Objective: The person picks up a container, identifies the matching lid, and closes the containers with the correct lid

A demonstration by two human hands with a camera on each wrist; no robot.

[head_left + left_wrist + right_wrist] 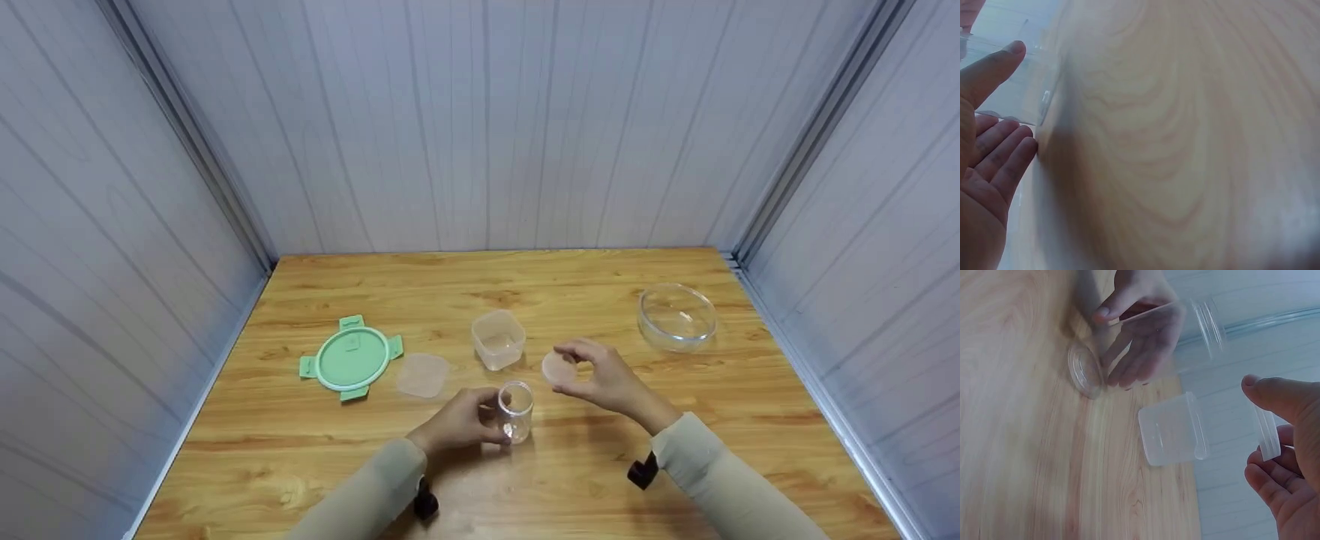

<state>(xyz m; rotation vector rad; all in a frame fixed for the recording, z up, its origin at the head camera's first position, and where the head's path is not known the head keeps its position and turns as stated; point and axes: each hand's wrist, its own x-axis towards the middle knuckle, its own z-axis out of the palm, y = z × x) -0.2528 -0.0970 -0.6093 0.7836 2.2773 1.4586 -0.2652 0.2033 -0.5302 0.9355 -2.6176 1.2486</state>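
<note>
Clearly, panelled walls (480, 127) border the wood-grain table (247, 457) beneath the jar (517, 414).

Clear jar (516, 415) chopped by the left wrist view's left edge, left hand (463, 420) on it cropped too, table (1185, 146) around it blurred there, lid (557, 370) right of it part-covered by right hand (606, 379), sleeves (367, 491) nearer than it cut off in the head view

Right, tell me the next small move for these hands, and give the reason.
Probably the right hand should bring the round translucent white lid over the mouth of the transparent cylindrical jar. That hand pinches the lid close by, off to the jar's right, while the left hand holds the jar, and its mouth is uncovered.
</note>
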